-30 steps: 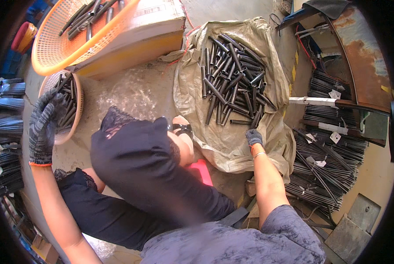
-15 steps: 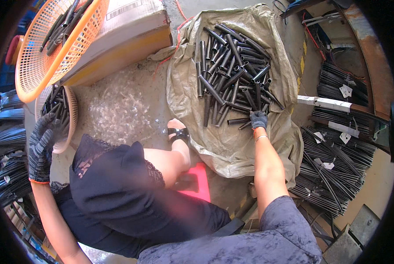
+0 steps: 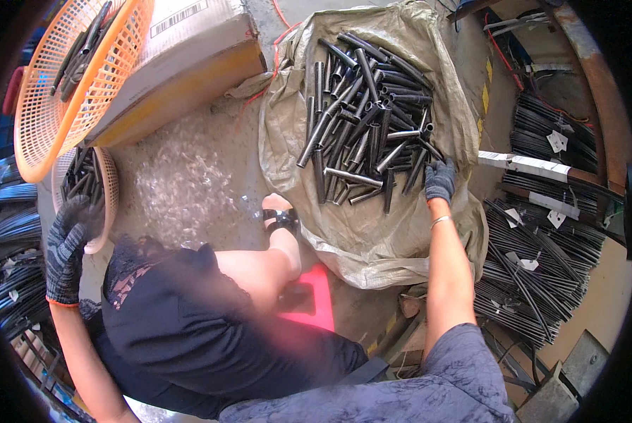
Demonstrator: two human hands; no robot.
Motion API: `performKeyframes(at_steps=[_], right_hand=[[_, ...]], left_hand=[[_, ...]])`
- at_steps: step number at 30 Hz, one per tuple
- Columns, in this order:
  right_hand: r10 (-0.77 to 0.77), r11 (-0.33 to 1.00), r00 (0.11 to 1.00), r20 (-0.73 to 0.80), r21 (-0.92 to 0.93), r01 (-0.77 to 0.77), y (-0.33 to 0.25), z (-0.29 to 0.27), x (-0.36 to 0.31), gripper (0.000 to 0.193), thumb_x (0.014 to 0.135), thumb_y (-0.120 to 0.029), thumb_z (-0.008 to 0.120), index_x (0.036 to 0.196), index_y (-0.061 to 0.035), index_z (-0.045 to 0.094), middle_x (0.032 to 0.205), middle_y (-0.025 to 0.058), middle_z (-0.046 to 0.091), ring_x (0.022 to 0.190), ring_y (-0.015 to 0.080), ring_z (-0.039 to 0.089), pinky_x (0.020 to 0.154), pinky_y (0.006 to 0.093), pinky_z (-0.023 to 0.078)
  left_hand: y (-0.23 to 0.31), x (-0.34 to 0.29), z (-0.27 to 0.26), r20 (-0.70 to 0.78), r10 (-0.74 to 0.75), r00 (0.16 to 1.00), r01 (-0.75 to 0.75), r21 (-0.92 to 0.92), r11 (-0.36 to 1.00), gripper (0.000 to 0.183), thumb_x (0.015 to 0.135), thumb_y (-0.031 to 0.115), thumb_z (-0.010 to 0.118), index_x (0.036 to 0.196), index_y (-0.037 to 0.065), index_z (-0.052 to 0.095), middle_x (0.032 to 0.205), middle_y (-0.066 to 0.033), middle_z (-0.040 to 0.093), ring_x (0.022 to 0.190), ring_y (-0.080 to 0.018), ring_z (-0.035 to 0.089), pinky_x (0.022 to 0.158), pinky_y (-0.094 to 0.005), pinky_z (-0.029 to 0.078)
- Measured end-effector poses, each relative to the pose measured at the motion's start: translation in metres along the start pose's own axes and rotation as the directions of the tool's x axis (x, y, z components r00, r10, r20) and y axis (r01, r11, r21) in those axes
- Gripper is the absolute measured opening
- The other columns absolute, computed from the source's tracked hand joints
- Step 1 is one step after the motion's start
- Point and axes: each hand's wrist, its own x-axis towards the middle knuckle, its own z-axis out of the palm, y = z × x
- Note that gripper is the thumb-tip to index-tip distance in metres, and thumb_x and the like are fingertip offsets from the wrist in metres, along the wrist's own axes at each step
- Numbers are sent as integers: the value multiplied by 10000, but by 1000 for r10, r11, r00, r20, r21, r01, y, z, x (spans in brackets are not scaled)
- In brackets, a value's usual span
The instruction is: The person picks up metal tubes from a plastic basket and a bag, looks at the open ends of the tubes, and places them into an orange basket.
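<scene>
Tubes (image 3: 383,134) lie on sheeting (image 3: 400,233) over floor (image 3: 221,130); I cannot tell whether hands (image 3: 65,247) (image 3: 440,182) grip anything.

- My left hand (image 3: 68,243): a knitted glove mottled in charcoal and pale grey, with a bright orange cuff edge.
- My right hand (image 3: 440,180): a dark grey knitted glove.
- Short hollow round tubes (image 3: 362,130): black, glinting whitish along their sides.
- Crumpled woven-plastic sack (image 3: 393,243): dull khaki, shading to olive in its folds.
- Large latticed plastic basket (image 3: 108,81): orange, patterned with small openings.
- Smaller round latticed plastic basket (image 3: 110,185): pale peach-pink.
- Rectangular cardboard carton (image 3: 189,81): whitish top with a black barcode, brown and yellow side.
- My short-sleeved fabric shirt (image 3: 464,366): blotchy slate grey and near-black.
- Moulded plastic stool (image 3: 321,292): hot pink.
- Long thin rods (image 3: 527,264): black, dotted with white tags.
</scene>
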Motion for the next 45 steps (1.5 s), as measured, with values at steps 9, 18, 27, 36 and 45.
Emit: performKeyframes(at_steps=[9,18,27,36,45], right_hand=[[285,939,908,307,-280,-200,-24,42,16,269,799,-277,589,986,-100,665,1078,182,630,1021,379,585,866,456,470],[188,977,687,702,-207,-55,-2,26,55,441,857,-362,541,1138,-30,616,1160,202,609,1112,340,565,941,397,437],[366,852,931,-5,405,-332,24,-8,21,261,777,-265,690,931,-55,683,986,139,669,951,299,611,892,350,442],[291,886,856,428,217,-409,65,-39,56,312,764,-268,688,973,-37,682,933,163,686,860,301,649,789,369,485],[220,651,939,264,677,-343,4,-145,55,123,855,-109,647,928,-10,651,771,10,622,633,81,516,587,236,430]], left_hand=[[9,5,11,6,-90,996,90,-6,996,487,848,158,615,1289,-2,486,1140,-94,604,980,-177,595,872,-302,481],[12,10,22,52,-156,986,155,39,987,489,830,161,636,1271,-1,499,1143,-100,605,1004,-193,596,882,-306,476],[17,2,21,70,-196,978,196,3,981,489,826,132,641,1271,-8,493,1145,-113,606,1042,-204,587,905,-325,472],[20,-5,18,82,-135,987,136,-6,991,520,829,192,661,1277,-5,486,1148,-108,596,1042,-204,588,911,-331,470],[36,-12,21,96,-98,991,108,-107,988,523,802,149,682,1267,-1,498,1139,-98,594,1077,-208,559,977,-341,417]])
